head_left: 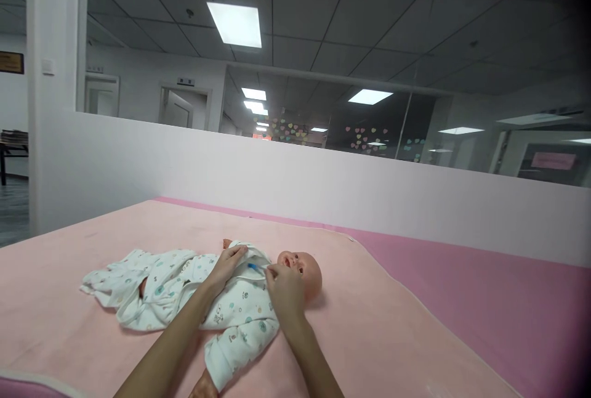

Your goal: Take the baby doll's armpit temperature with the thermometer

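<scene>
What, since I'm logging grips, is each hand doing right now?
Left hand: on the patterned clothes; grip can't be told.
Right hand: fingers curled closed beside the blue item; hold can't be told.

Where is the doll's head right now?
In the head camera's view, the doll's head lies right of its patterned clothes, beside the person's right hand, on the pink sheet.

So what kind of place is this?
Perhaps a childcare training room: a baby doll in printed clothes lies on a pink padded surface, and ceiling light panels suggest an office-style building.
</scene>
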A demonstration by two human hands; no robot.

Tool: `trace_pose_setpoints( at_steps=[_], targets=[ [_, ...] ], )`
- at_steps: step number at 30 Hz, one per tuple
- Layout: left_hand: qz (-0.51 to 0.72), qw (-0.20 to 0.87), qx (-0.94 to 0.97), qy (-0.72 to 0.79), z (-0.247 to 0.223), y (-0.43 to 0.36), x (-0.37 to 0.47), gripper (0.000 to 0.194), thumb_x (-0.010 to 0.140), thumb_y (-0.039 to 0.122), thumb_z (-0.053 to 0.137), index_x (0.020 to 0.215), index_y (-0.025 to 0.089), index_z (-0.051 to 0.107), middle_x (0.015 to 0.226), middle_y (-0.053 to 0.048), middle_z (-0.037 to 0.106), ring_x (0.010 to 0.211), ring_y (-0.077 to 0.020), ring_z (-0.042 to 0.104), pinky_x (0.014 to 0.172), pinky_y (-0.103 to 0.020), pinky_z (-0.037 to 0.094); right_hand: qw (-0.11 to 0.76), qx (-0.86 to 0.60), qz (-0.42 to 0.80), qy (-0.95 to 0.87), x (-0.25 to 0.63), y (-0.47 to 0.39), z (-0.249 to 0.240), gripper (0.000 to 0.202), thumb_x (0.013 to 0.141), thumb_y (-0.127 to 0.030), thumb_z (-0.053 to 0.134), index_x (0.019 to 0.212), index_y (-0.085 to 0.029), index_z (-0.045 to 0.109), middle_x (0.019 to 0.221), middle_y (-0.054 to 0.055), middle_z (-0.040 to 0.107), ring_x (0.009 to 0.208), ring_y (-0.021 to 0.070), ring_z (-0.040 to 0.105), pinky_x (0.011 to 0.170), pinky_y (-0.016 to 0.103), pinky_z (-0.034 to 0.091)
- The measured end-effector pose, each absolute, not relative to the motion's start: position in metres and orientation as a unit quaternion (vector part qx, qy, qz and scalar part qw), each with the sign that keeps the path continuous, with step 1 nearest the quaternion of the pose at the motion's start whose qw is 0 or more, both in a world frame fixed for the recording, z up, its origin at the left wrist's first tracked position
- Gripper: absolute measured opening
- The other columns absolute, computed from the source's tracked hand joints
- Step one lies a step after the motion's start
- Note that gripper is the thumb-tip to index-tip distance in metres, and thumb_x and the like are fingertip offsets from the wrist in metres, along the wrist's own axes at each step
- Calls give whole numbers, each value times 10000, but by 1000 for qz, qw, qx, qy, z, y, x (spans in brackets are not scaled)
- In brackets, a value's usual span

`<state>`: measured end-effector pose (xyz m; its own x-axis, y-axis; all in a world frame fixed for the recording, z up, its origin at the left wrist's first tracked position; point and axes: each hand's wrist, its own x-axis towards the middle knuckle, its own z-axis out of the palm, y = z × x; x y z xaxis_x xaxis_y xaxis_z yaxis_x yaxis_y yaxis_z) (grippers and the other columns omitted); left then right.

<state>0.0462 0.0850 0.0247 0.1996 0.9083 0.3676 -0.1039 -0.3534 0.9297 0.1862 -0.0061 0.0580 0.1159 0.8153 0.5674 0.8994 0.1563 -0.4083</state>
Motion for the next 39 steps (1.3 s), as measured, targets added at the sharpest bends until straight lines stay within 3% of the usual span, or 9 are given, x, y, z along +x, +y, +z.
trace_pose_setpoints(
  at_steps=[5,10,13,15,19,22,26,33,39],
  targets=[
    [554,482,609,300,25,83,46,429,722,539,544,768,121,628,734,-35,606,746,-152,535,699,-247,406,210,-665,-108,-708,158,47,39,309,824,-77,383,805,-138,686,841,124,688,750,185,636,624,237,414],
    [516,458,656,307,26,82,44,440,723,539,537,741,114,649,720,-52,634,706,-160,556,670,-250,417,196,-667,-103,-712,157,55,33,343,820,-47,353,808,-141,683,834,114,686,776,185,637,640,232,419],
    [432,360,709,425,35,92,44,522,831,522,347,910,108,655,774,-76,671,711,-175,602,647,-263,440,192,-662,-109,-716,158,50,33,335,817,-40,358,866,-155,669,889,96,680,827,172,628,686,220,419],
    [368,259,738,502,41,106,48,538,890,427,205,1029,120,623,863,-90,682,767,-181,621,673,-282,451,181,-668,-114,-713,157,47,33,336,804,-18,353,874,-139,659,903,107,674,836,179,626,691,226,422],
    [304,149,773,537,42,138,62,355,808,266,443,1134,210,573,1201,-87,567,1137,-248,471,943,-383,329,171,-679,-113,-705,158,45,32,339,793,3,337,847,-121,649,896,120,667,816,196,632,661,239,430],
    [225,83,804,545,31,153,71,395,777,222,493,1167,259,545,1287,-82,496,1177,-293,431,970,-478,266,175,-676,-108,-708,160,46,31,323,808,-21,352,873,-134,648,895,106,670,830,186,635,671,225,435],
    [153,-3,823,547,19,161,74,319,793,188,455,1068,256,601,1132,-99,600,1091,-287,496,955,-528,235,161,-682,-97,-706,160,46,32,299,802,-33,389,870,-147,657,885,94,678,836,190,640,660,217,443],
    [152,-130,832,517,31,153,67,273,789,137,386,942,161,610,1126,-149,567,1130,-252,452,1037,-460,103,169,-683,-99,-704,160,45,32,300,791,-5,395,866,-135,655,881,107,677,825,191,644,640,218,443],
    [146,-132,846,495,47,138,56,248,711,259,475,920,147,545,855,-116,649,825,-245,598,825,-380,376,219,-690,-79,-685,160,47,30,302,787,5,395,853,-129,657,889,112,671,830,184,637,668,225,427]
  ],
)
